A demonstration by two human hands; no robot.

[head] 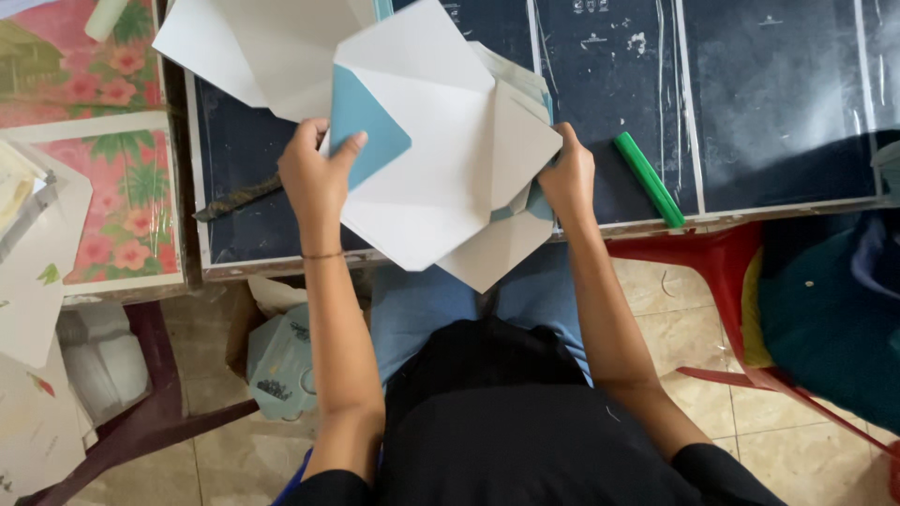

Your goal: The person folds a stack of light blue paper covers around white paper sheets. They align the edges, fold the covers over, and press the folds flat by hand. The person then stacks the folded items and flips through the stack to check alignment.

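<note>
**A:** So, what is in front of you?

**B:** I am looking down from the head camera at two bare arms reaching over a dark table (778,103) with pale scuffs. Both hands hold one stack of white folded paper sheets (441,159), each sheet folded like an unsealed envelope with pointed flaps.

**A:** How are the hands set?

**B:** The left hand (314,178) is closed on the stack's left edge, its thumb pressing on a blue flap (366,122) that lies on top. The right hand (569,178) grips the stack's right edge, fingers curled under the paper. The stack is lifted and tilted above the table's near edge, over my lap.

**A:** Anything else nearby?

**B:** A green stick (649,178) lies on the table just to the right of the right hand, not touching it. More white sheets (253,42) lie at the table's far left. Further left are flowered pink and green sheets (122,206). A red plastic chair (722,272) stands at the right, on a tiled floor (694,328).
</note>
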